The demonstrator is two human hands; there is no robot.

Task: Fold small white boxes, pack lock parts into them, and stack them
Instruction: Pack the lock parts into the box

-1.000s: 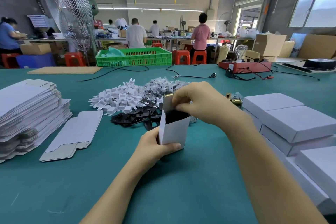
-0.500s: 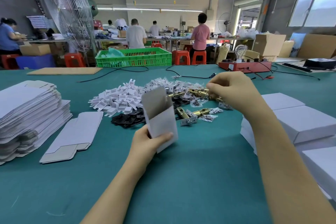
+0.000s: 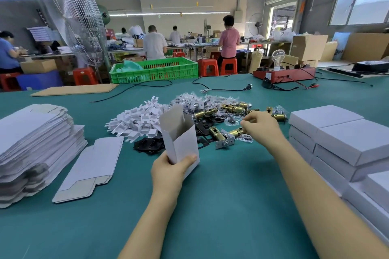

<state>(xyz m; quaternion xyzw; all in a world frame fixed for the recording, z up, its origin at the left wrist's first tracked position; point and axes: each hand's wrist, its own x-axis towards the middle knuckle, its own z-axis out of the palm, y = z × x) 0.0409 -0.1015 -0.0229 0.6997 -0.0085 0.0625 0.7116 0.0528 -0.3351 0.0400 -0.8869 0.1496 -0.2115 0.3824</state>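
My left hand grips the bottom of a small white box, held upright with its top flap open. My right hand reaches over the pile of lock parts, fingers pinched on a brass latch. More brass latches and small bagged parts lie behind it. Black plates and white plastic pieces sit left of the box. A stack of flat box blanks stands at far left, with one loose blank beside it. Closed white boxes are stacked at right.
A green crate, a cardboard sheet, black cables and a red device with a bulb line the far side of the green table. A wire fan stands at back left. People work at benches beyond.
My right hand left the box opening, went to the far brass latches, then came back nearer onto a latch. My left hand tilted the box, its flap now open.
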